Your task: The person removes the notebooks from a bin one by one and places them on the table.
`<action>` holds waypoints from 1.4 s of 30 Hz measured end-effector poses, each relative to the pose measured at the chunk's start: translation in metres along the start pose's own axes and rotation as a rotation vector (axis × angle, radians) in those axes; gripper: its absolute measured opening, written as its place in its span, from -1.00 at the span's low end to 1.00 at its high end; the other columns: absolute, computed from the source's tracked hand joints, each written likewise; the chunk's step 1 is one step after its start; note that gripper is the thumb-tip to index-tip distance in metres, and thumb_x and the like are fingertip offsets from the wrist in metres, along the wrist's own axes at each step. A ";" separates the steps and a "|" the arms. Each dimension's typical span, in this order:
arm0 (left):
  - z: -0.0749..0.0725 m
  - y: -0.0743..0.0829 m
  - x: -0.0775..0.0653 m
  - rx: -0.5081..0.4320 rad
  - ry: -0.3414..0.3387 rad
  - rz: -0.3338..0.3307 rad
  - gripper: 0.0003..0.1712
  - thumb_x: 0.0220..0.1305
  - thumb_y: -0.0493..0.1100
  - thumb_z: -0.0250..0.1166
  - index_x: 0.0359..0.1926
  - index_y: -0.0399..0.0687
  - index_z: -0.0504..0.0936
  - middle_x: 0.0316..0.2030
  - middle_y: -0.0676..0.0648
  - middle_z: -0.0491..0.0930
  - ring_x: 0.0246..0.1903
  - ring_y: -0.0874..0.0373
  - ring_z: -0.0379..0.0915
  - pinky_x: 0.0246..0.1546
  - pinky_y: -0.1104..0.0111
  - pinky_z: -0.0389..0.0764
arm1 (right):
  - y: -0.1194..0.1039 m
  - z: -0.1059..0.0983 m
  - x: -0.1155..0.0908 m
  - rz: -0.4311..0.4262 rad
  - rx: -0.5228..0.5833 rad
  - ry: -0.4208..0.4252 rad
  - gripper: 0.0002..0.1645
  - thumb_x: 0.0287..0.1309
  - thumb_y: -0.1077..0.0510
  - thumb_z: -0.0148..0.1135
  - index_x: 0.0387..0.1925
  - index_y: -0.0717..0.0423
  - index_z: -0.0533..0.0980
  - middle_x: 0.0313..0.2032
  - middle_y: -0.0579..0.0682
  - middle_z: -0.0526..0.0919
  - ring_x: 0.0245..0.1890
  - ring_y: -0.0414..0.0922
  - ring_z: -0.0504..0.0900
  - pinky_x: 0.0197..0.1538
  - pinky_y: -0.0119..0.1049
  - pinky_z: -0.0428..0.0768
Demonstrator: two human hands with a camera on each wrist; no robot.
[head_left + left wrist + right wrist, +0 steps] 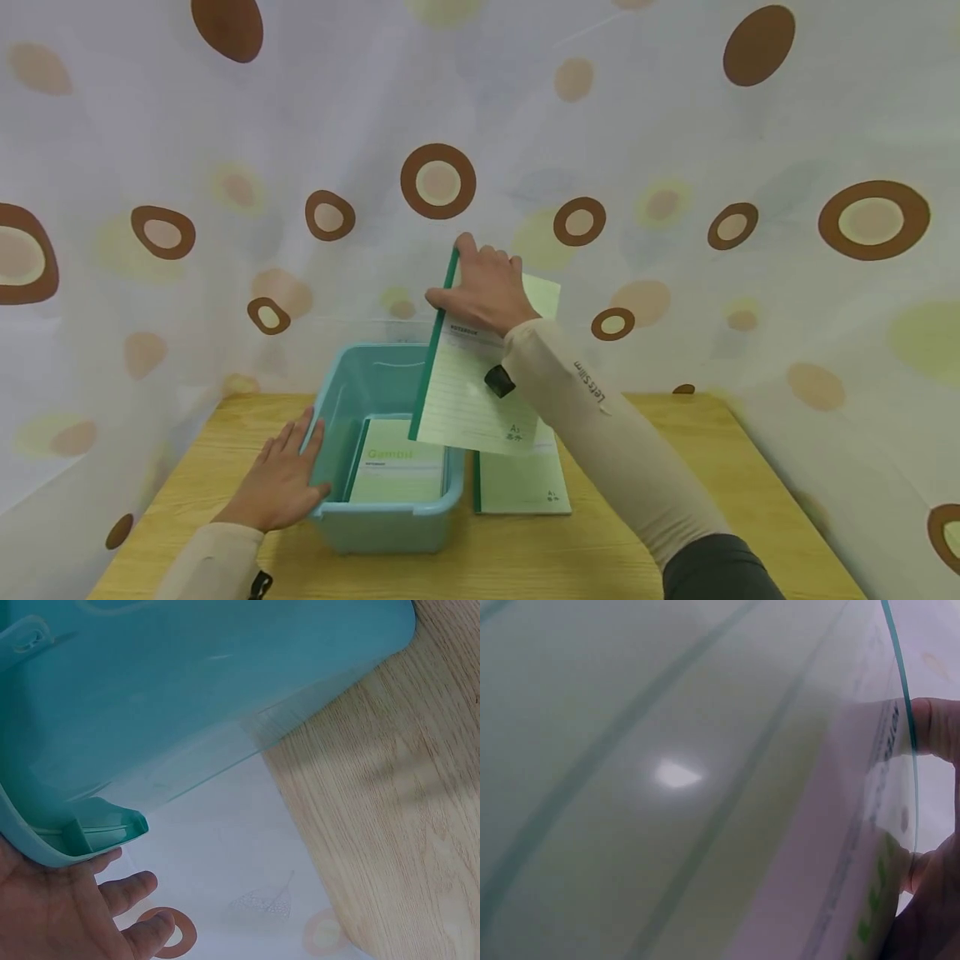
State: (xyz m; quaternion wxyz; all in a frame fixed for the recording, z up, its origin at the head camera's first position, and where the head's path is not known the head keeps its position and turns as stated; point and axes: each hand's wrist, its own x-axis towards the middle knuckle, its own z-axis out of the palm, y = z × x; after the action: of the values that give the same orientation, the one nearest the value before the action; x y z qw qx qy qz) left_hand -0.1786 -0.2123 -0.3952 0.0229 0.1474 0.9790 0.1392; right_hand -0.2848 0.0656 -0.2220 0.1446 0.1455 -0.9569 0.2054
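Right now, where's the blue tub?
In the head view, the blue tub stands on the wooden table just left of the middle, with the left hand touching its left rim and a notebook lying to its right.

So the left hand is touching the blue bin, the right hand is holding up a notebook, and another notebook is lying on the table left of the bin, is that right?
One slip: the other notebook on the table lies right of the blue bin, as the head view shows. The left hand does touch the bin, and the right hand holds up the raised notebook.
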 end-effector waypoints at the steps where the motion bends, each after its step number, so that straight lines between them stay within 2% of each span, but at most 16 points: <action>1: 0.000 0.000 0.000 -0.002 -0.002 -0.003 -0.04 0.18 -0.04 0.24 0.43 -0.45 0.02 0.45 -0.42 -0.18 0.37 -0.46 -0.18 0.28 -0.29 -0.06 | 0.008 -0.001 -0.002 0.002 -0.004 0.001 -0.30 -0.06 -0.17 0.13 0.10 0.06 0.29 -0.34 0.04 0.43 -0.29 0.01 0.38 -0.08 -0.07 0.24; 6: -0.001 -0.001 0.000 -0.005 -0.008 -0.010 -0.03 0.18 -0.04 0.24 0.44 -0.44 0.01 0.45 -0.43 -0.18 0.37 -0.47 -0.17 0.27 -0.30 -0.06 | 0.052 0.002 -0.014 0.010 -0.012 -0.001 -0.27 -0.09 -0.14 0.12 0.12 0.13 0.31 -0.35 0.07 0.44 -0.32 0.04 0.38 -0.11 -0.06 0.22; 12: 0.000 0.000 0.000 -0.002 0.008 -0.006 -0.03 0.16 -0.04 0.24 0.43 -0.45 0.02 0.45 -0.43 -0.17 0.37 -0.47 -0.16 0.27 -0.30 -0.05 | 0.110 0.010 -0.028 0.009 -0.034 -0.014 -0.33 -0.07 -0.10 0.14 0.05 0.18 0.32 -0.38 0.10 0.42 -0.35 0.06 0.35 -0.14 -0.02 0.20; 22: -0.002 0.000 0.000 -0.010 -0.013 -0.016 -0.04 0.19 -0.06 0.24 0.44 -0.44 0.00 0.45 -0.43 -0.19 0.37 -0.47 -0.19 0.27 -0.31 -0.08 | 0.198 0.053 -0.048 0.014 -0.052 -0.072 -0.49 -0.03 -0.05 0.21 -0.13 0.18 0.34 -0.46 0.07 0.41 -0.44 0.04 0.35 -0.19 0.03 0.21; 25: -0.002 0.001 0.000 -0.014 -0.026 -0.017 -0.03 0.19 -0.05 0.24 0.45 -0.43 -0.01 0.45 -0.42 -0.21 0.37 -0.47 -0.20 0.27 -0.31 -0.09 | 0.215 0.067 -0.054 0.011 -0.063 -0.089 -0.48 -0.03 -0.06 0.23 -0.12 0.17 0.35 -0.46 0.05 0.41 -0.43 0.04 0.35 -0.17 0.05 0.20; 32: -0.002 -0.001 0.002 -0.005 -0.027 -0.011 -0.03 0.20 -0.04 0.23 0.45 -0.43 -0.01 0.46 -0.42 -0.21 0.37 -0.47 -0.21 0.27 -0.31 -0.09 | 0.248 0.099 -0.066 0.005 -0.101 -0.178 -0.32 0.00 -0.07 0.24 0.09 0.21 0.33 -0.28 0.11 0.50 -0.26 0.11 0.39 -0.07 0.14 0.23; 42: -0.003 0.000 0.002 0.001 -0.025 -0.007 -0.04 0.20 -0.05 0.22 0.44 -0.44 -0.01 0.45 -0.42 -0.20 0.37 -0.46 -0.20 0.27 -0.30 -0.08 | 0.270 0.128 -0.081 0.055 -0.098 -0.278 -0.24 0.06 -0.03 0.27 0.22 0.26 0.30 -0.05 0.27 0.52 -0.07 0.24 0.43 0.05 0.22 0.23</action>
State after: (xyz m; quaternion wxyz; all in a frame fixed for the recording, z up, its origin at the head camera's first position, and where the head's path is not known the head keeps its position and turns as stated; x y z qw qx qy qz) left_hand -0.1805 -0.2128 -0.3925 0.0358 0.1457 0.9792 0.1367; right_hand -0.3296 0.2633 -0.4555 0.0118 0.1393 -0.9802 0.1403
